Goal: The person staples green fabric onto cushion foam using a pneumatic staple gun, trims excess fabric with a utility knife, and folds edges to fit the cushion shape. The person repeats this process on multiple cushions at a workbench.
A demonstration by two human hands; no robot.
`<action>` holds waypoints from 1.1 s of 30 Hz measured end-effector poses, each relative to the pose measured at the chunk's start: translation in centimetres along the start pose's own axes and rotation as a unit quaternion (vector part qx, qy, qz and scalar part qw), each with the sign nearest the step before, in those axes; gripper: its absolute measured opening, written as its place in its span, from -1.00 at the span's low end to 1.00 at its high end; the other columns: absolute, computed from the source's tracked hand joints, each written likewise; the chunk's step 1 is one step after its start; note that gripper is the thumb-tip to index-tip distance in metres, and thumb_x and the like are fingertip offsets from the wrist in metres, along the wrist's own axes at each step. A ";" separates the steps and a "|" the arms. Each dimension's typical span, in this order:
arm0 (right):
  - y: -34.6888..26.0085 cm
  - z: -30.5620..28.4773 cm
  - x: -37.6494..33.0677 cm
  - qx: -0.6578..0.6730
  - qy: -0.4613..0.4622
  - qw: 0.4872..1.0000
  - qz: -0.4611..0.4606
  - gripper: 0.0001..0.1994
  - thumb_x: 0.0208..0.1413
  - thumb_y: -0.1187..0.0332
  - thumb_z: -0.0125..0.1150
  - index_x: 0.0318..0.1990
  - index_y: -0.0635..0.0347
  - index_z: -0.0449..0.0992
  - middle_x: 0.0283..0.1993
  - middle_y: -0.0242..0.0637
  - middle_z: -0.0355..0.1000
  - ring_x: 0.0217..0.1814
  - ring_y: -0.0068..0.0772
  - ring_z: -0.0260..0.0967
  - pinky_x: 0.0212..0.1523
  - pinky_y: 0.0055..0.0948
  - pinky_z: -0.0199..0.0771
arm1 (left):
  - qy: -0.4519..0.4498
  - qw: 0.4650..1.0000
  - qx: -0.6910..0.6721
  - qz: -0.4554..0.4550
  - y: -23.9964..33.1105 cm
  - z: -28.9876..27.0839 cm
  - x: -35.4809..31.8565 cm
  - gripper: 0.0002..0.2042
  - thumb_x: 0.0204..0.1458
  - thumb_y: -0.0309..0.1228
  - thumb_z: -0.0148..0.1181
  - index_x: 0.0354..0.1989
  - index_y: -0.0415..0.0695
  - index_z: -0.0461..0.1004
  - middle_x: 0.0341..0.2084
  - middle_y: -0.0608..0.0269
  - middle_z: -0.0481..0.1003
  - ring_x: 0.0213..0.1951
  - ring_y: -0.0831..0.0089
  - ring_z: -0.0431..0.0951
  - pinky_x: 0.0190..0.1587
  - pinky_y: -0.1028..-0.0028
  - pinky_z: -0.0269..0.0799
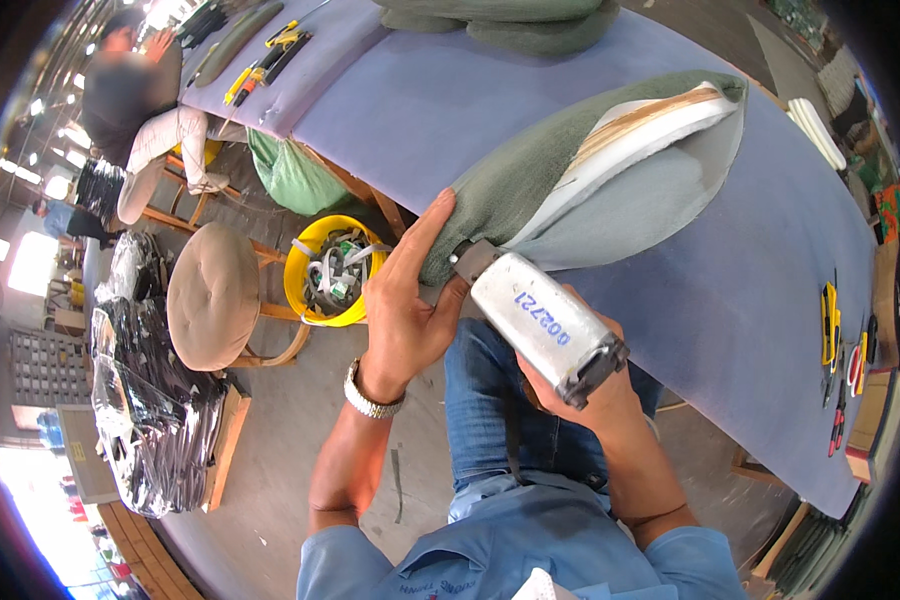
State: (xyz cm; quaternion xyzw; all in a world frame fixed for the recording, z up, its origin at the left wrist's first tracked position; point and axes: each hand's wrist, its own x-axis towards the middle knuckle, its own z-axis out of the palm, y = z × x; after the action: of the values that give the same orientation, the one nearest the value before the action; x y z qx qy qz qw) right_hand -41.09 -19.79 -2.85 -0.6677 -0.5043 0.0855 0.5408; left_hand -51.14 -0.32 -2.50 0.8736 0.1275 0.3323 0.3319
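My right hand [605, 375] is wrapped round a silver pneumatic staple gun [538, 318]. Its dark nose rests against the near end of an upholstered panel [510, 185] on the table. The panel has grey-green fabric, a white padded edge, a strip of bare wood and a light grey lining sheet. My left hand [410, 300], with a metal watch on its wrist, holds that same near end: fingers straight along the fabric edge, thumb beside the gun's nose. My right fingers are partly hidden by the gun's body.
The blue-grey covered table [390, 120] carries stacked green padded pieces [510, 25] at the far side. A yellow cutter [829, 322] and other hand tools lie at its right edge. Left of me stand a yellow bucket [295, 290] of scraps and a round stool [210, 295]. A person [135, 100] sits beyond.
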 end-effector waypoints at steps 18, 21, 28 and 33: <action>-3.9 -18.5 -9.6 -0.369 0.070 0.896 0.237 -0.46 -0.03 0.43 0.49 0.15 0.27 0.48 0.04 -0.02 0.49 0.07 0.12 0.47 0.11 -0.14 0.46 | -0.034 0.991 0.095 0.083 0.0 1.1 -2.8 -0.10 -0.28 -0.58 0.54 0.40 -0.21 0.31 0.40 -0.04 0.33 0.40 0.07 0.35 0.38 0.19 0.38; 0.4 -23.0 -11.2 -0.520 0.101 0.818 0.224 -0.41 0.00 0.48 0.44 0.25 0.18 0.44 0.19 0.00 0.40 0.22 0.14 0.39 0.20 -0.07 0.41 | -0.031 0.994 0.078 0.074 -0.2 2.7 -3.6 -0.04 -0.33 -0.63 0.51 0.43 -0.21 0.26 0.44 -0.06 0.26 0.44 0.07 0.29 0.43 0.14 0.29; 10.6 -24.7 -14.7 -0.548 0.122 0.803 0.200 -0.39 0.16 0.51 0.28 0.39 0.06 0.34 0.34 0.06 0.31 0.40 0.22 0.26 0.36 -0.02 0.33 | -0.057 0.992 0.106 0.041 -2.2 5.8 -8.2 0.13 -0.45 -0.68 0.47 0.51 -0.19 0.11 0.56 -0.07 -0.01 0.57 0.03 -0.03 0.55 0.10 0.03; 14.7 -26.2 -13.8 -0.560 0.139 0.787 0.219 -0.41 0.22 0.47 0.25 0.42 0.01 0.32 0.37 0.14 0.29 0.38 0.29 0.26 0.35 0.04 0.31 | -0.027 0.989 0.145 0.030 -1.7 6.5 -9.3 0.15 -0.46 -0.62 0.50 0.52 -0.24 0.08 0.56 -0.10 -0.04 0.58 -0.02 -0.08 0.57 0.04 -0.07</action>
State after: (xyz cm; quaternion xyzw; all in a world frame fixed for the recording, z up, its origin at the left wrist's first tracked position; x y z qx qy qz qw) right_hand -21.84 -45.66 -10.20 -0.9507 -0.2231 -0.1896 0.1025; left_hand -53.75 -6.37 -11.84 0.9246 0.1385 0.2964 0.1951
